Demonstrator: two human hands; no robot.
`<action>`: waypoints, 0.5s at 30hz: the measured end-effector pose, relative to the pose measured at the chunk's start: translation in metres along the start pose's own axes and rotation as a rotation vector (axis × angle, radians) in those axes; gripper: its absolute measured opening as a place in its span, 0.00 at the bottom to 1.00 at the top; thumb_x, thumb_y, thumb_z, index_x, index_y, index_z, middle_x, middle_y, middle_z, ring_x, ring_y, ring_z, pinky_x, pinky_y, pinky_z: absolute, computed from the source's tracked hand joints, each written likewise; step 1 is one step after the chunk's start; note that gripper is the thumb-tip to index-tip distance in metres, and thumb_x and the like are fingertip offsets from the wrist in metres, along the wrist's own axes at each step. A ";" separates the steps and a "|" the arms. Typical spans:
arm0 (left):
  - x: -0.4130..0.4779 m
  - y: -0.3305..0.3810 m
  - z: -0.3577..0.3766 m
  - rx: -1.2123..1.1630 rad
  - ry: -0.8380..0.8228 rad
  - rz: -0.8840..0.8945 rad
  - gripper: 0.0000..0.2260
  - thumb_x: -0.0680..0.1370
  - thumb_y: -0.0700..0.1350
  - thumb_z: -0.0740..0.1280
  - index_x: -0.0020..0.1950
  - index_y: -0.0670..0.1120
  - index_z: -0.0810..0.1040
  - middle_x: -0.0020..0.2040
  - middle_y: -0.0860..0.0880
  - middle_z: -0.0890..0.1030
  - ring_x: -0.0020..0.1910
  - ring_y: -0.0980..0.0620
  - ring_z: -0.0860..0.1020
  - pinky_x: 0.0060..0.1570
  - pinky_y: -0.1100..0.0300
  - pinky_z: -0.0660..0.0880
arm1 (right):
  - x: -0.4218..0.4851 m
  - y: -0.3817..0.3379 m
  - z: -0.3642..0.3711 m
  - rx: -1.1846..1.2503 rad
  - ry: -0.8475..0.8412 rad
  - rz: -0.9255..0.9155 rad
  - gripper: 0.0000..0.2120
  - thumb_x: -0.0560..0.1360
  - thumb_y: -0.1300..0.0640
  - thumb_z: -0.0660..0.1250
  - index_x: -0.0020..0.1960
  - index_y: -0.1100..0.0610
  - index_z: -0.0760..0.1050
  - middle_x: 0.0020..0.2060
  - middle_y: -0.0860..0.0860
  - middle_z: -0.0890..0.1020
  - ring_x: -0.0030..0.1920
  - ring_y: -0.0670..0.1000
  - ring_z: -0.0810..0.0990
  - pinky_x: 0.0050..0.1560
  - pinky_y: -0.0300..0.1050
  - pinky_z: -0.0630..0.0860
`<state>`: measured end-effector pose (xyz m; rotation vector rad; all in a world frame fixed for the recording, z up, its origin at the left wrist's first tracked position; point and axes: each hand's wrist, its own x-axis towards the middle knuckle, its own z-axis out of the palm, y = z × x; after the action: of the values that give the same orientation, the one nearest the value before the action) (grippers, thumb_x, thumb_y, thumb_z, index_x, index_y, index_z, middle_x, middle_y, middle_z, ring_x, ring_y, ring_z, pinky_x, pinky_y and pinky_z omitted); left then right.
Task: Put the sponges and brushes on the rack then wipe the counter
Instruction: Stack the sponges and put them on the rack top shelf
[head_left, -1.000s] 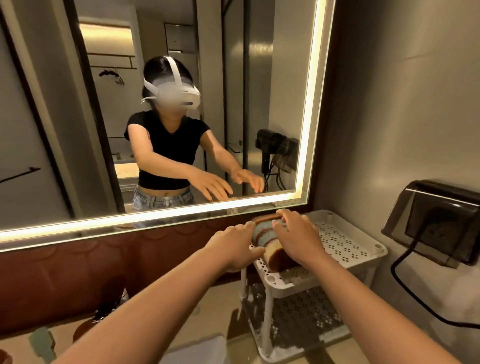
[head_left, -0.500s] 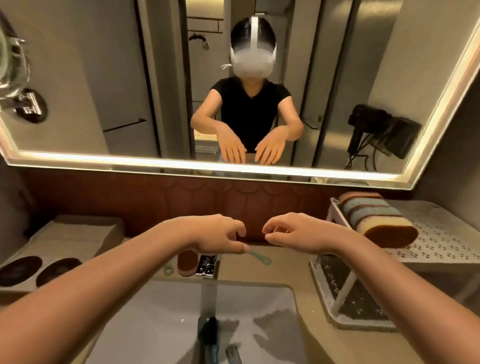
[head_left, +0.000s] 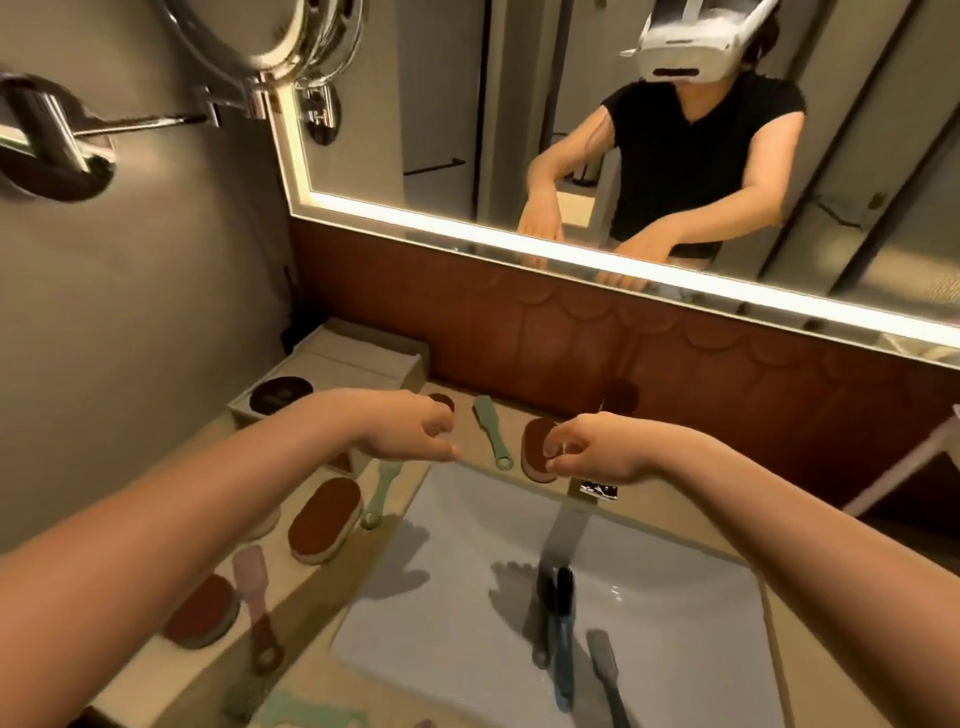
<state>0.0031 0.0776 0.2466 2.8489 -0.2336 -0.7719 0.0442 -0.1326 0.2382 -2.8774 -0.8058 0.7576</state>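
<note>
My left hand (head_left: 415, 431) and my right hand (head_left: 597, 452) hover over the back of the counter, both holding nothing, fingers loosely curled and apart. Right beside my right hand's fingertips lies a brown oval sponge (head_left: 535, 457). A green brush (head_left: 491, 431) lies between the hands. Left of the sink lie a larger brown sponge (head_left: 324, 519), a second green brush (head_left: 382, 491), a pink brush (head_left: 254, 597) and another brown sponge (head_left: 200, 610). A blue brush (head_left: 563, 634) and a grey brush (head_left: 605, 670) lie in the sink. Only a white leg of the rack (head_left: 898, 473) shows at the right edge.
The white sink (head_left: 675, 623) has a chrome faucet (head_left: 563, 530) at its back. A white box (head_left: 363, 358) with dark round lids stands in the back left corner. A lit mirror (head_left: 467, 130) spans the wall; a chrome swing mirror (head_left: 260, 41) juts out at upper left.
The view has swung left from the rack to the sink. Both hands left the stacked sponges on the rack and now hover empty above the sponges and brushes behind the sink.
</note>
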 end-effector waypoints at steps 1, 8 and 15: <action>-0.001 -0.015 0.004 -0.019 -0.007 -0.028 0.22 0.80 0.56 0.57 0.70 0.48 0.65 0.66 0.48 0.72 0.61 0.49 0.73 0.59 0.57 0.69 | 0.010 -0.006 0.002 -0.010 -0.013 0.001 0.18 0.79 0.49 0.58 0.66 0.55 0.71 0.62 0.53 0.76 0.60 0.55 0.74 0.62 0.48 0.71; 0.011 -0.103 0.035 -0.132 -0.079 -0.204 0.21 0.79 0.57 0.58 0.68 0.47 0.68 0.65 0.47 0.73 0.61 0.48 0.73 0.63 0.53 0.69 | 0.080 -0.016 0.025 -0.051 -0.051 0.046 0.20 0.78 0.50 0.58 0.69 0.55 0.68 0.63 0.55 0.74 0.61 0.56 0.73 0.60 0.48 0.71; 0.052 -0.150 0.074 -0.281 -0.037 -0.350 0.23 0.78 0.55 0.60 0.70 0.46 0.66 0.69 0.46 0.71 0.65 0.46 0.71 0.62 0.54 0.69 | 0.149 0.003 0.059 0.022 -0.067 0.165 0.20 0.78 0.51 0.60 0.69 0.55 0.68 0.64 0.55 0.75 0.60 0.56 0.74 0.55 0.45 0.70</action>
<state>0.0250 0.2036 0.1263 2.6359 0.3521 -0.8419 0.1287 -0.0649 0.1201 -2.9407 -0.5666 0.8767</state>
